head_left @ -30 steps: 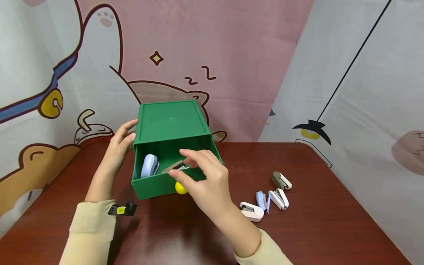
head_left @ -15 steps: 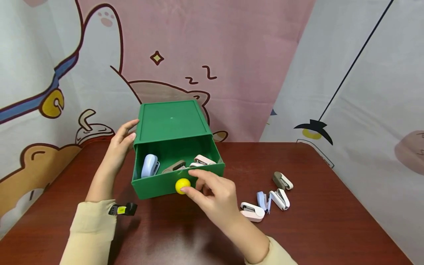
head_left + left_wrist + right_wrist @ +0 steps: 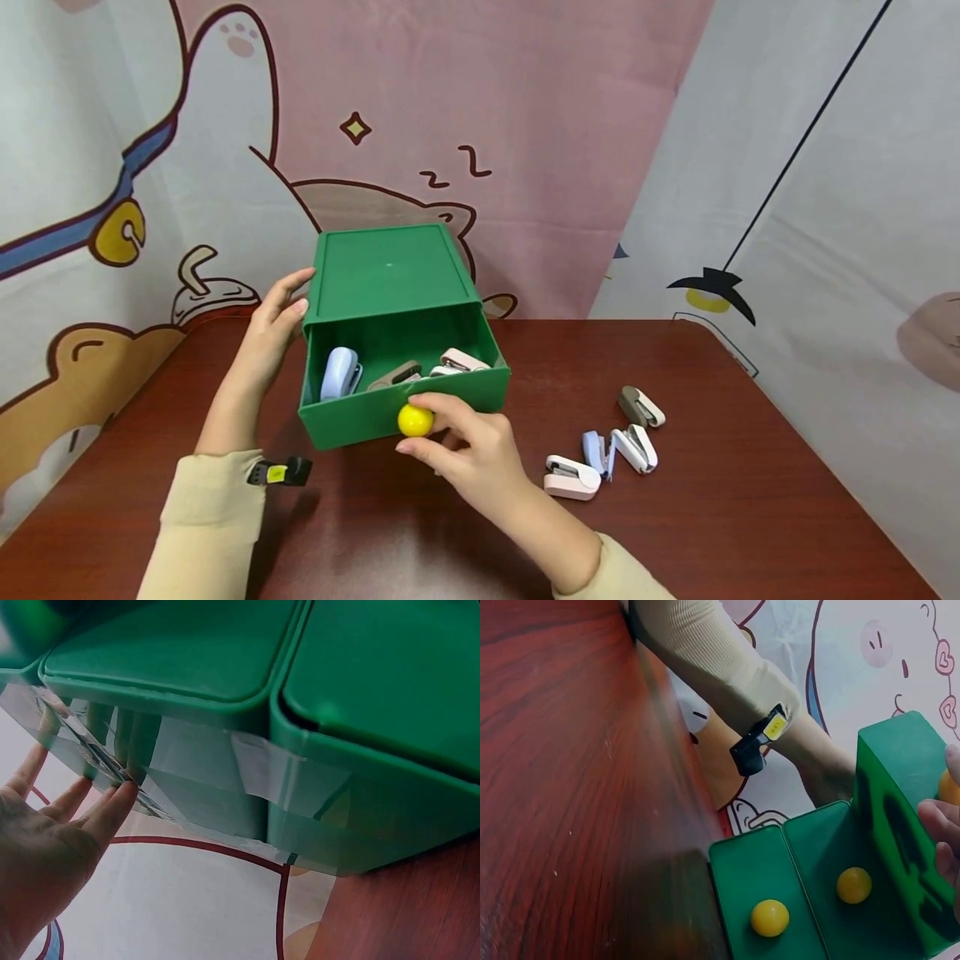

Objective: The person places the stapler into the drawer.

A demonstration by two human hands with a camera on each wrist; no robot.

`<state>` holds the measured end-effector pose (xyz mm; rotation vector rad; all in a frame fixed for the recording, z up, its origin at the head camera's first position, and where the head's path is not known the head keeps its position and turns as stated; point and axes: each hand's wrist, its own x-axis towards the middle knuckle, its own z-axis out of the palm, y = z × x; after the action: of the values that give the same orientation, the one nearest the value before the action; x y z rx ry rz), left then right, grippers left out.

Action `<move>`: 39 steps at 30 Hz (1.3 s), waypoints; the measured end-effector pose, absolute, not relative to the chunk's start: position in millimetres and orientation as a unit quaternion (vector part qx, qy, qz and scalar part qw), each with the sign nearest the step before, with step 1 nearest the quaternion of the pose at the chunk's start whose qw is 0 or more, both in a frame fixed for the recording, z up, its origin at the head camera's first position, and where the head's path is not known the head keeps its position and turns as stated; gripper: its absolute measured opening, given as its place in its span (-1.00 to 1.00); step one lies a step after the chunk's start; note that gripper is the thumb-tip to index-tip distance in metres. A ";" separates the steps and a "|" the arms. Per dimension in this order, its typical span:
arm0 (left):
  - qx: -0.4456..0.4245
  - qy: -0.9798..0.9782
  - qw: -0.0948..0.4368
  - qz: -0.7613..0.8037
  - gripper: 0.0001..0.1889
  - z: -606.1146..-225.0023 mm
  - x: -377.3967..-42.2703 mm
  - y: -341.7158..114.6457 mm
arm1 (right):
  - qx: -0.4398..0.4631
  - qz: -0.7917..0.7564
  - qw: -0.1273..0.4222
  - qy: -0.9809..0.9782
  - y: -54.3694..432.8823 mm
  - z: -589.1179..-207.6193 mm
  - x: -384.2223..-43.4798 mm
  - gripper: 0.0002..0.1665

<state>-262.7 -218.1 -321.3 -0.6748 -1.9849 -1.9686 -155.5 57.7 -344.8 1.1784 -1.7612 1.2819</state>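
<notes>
A green drawer unit (image 3: 390,271) stands on the table with its top drawer (image 3: 352,421) pulled out. Inside lie a light blue stapler (image 3: 341,372), a brown stapler (image 3: 395,377) and a pink stapler (image 3: 459,362). At the drawer's front, my right hand (image 3: 480,458) has its index finger over the yellow knob (image 3: 416,420) and its thumb just under it. My left hand (image 3: 273,325) touches the unit's left side; in the left wrist view its fingers (image 3: 112,810) reach to the side wall, extended.
To the right on the table lie a brown-and-white stapler (image 3: 641,407), a white stapler (image 3: 635,450), a blue stapler (image 3: 597,452) and a pink-and-white stapler (image 3: 572,478). Two closed drawers with yellow knobs (image 3: 769,918) sit below the pulled-out one. A printed curtain (image 3: 525,125) hangs behind.
My right hand has drawn back from over the drawer and come down to its yellow knob, uncovering the pink stapler. My left hand and the drawer have stayed in place.
</notes>
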 end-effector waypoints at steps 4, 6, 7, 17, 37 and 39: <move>-0.240 -0.678 0.134 -0.682 -0.54 -321.3 -263.2 -218.2 | 0.448 0.524 0.302 -0.659 54.7 -346.3 -155.1 -0.49; -0.242 -0.675 0.134 -0.684 -0.54 -321.0 -263.1 -218.3 | 0.441 0.531 0.301 -0.658 52.8 -345.8 -155.2 -0.45; -0.242 -0.674 0.134 -0.685 -0.54 -320.8 -262.9 -218.4 | 0.437 0.535 0.300 -0.658 51.6 -345.6 -155.5 -0.43; -0.239 -0.680 0.130 -0.681 -0.52 -320.7 -262.0 -219.4 | 0.353 0.573 0.256 -0.694 38.0 -342.5 -164.3 -0.59; -0.228 -0.686 0.129 -0.679 -0.54 -317.4 -259.4 -217.4 | 0.259 0.605 0.194 -0.727 25.3 -341.6 -200.9 -0.62; -0.227 -0.685 0.131 -0.679 -0.54 -317.4 -259.2 -217.2 | 0.253 0.610 0.193 -0.725 23.8 -340.9 -203.4 -0.61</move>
<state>-259.2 -217.2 -317.4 -0.6605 -1.9894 -1.9727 -203.4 23.8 -340.9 0.7111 -2.0357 1.7131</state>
